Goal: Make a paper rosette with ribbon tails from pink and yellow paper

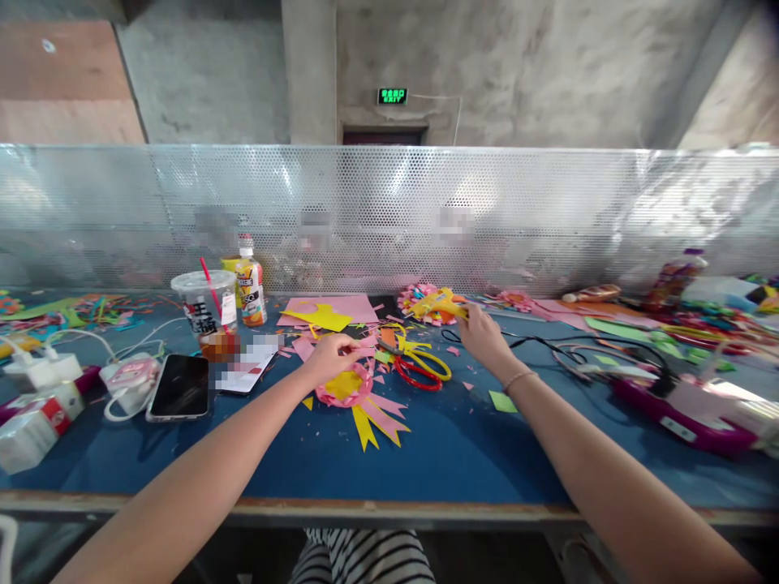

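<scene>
My left hand [333, 358] is closed in a pinch at a small pink piece of paper [367, 349]. Below it lies a paper rosette [346, 383] with a pink ruffled rim and yellow middle, partly covered by that hand. Pink and yellow notched paper tails [378, 418] fan out from its lower right. My right hand [484, 334] grips the handle of a yellow glue gun [439, 306], which points left. A second, multicoloured rosette lies behind the gun. Red-handled scissors [419, 373] and yellow-handled scissors [433, 357] rest between my hands.
Yellow paper [322, 315] lies on pink sheets at the back. Left are a plastic cup [204, 304] with a straw, a drink bottle [250, 288], a phone [179, 388] and chargers. Right are black cables and a purple power strip [682, 422]. A perforated metal screen [365, 186] borders the table's back.
</scene>
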{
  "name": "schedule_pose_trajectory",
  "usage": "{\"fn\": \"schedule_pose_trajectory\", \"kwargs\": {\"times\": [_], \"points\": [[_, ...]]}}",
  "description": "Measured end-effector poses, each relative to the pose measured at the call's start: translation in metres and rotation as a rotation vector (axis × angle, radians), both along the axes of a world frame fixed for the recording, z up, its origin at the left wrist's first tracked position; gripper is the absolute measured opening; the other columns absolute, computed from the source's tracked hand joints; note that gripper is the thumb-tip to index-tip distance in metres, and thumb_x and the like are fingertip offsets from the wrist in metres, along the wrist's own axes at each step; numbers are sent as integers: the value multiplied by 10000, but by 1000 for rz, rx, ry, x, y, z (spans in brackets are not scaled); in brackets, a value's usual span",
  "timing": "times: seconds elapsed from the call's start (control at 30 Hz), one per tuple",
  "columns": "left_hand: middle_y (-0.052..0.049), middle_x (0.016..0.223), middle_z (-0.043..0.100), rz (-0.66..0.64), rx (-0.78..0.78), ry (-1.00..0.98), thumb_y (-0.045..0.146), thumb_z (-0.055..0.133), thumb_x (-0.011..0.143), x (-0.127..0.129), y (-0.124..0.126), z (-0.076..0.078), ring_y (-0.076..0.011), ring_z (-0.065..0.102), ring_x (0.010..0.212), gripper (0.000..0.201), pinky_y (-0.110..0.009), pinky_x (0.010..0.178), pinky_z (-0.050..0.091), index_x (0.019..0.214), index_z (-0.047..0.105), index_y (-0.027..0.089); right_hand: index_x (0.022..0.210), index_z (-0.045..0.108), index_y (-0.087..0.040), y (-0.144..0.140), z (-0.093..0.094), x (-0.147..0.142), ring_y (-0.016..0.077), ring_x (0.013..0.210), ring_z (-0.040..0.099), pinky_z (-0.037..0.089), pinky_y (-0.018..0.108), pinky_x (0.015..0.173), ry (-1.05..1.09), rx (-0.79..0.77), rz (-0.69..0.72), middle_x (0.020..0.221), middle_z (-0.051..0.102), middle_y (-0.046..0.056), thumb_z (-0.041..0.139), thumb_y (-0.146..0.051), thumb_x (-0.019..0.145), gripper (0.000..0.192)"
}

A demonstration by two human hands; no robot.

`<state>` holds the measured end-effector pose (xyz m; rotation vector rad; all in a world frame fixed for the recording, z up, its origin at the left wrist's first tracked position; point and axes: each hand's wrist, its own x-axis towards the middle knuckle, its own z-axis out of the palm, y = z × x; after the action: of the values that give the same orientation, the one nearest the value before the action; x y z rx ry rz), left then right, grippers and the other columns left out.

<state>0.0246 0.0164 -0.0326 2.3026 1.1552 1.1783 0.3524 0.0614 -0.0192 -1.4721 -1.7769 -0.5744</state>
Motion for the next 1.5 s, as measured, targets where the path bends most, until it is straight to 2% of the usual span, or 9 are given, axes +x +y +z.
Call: {"fn": "schedule_pose_trajectory", "kwargs": {"times": [0.27, 0.5, 0.67, 1.0, 1.5], "points": [[-53, 836, 685, 38, -1, -19, 223, 592, 708, 1, -1, 2, -148, 617, 730, 161, -262, 680, 487, 830, 659, 143, 1133, 450, -111, -11, 0, -21, 292, 1021, 510, 414, 422, 798, -71, 63, 1, 1093, 555, 183, 336, -348, 844, 391], [-50, 844, 688, 19, -1, -25, 215, 603, 694, 2, -1, 2, -144, 619, 724, 155, -248, 665, 489, 820, 666, 151, 1119, 468, -122, -28, 6, -40, 307, 1052, 460, 365, 439, 851, -196, 64, 5, 1072, 545, 159, 420, -500, 793, 501], [-45, 846, 685, -18, -11, -33, 231, 598, 700, 1, 0, 1, -139, 615, 724, 175, -242, 668, 486, 840, 669, 154, 1114, 466, -122, -30, 5, -46, 316, 1063, 447, 362, 439, 850, -174, 36, 12, 1091, 531, 161, 477, -557, 731, 580], [-51, 878, 682, -49, -42, -36, 266, 617, 686, 1, -1, 1, -167, 611, 803, 216, -267, 717, 479, 867, 675, 163, 1062, 483, -143, -30, 8, -46, 302, 989, 512, 379, 423, 823, -134, 101, 46, 1007, 576, 148, 464, -492, 757, 465], [-67, 853, 683, -43, -91, -57, 321, 633, 676, 1, 5, -6, -175, 620, 770, 258, -279, 706, 478, 854, 672, 139, 1139, 452, -129, -32, 6, -53, 280, 1014, 514, 382, 411, 846, -167, 137, 98, 1036, 564, 154, 411, -502, 812, 497]]}}
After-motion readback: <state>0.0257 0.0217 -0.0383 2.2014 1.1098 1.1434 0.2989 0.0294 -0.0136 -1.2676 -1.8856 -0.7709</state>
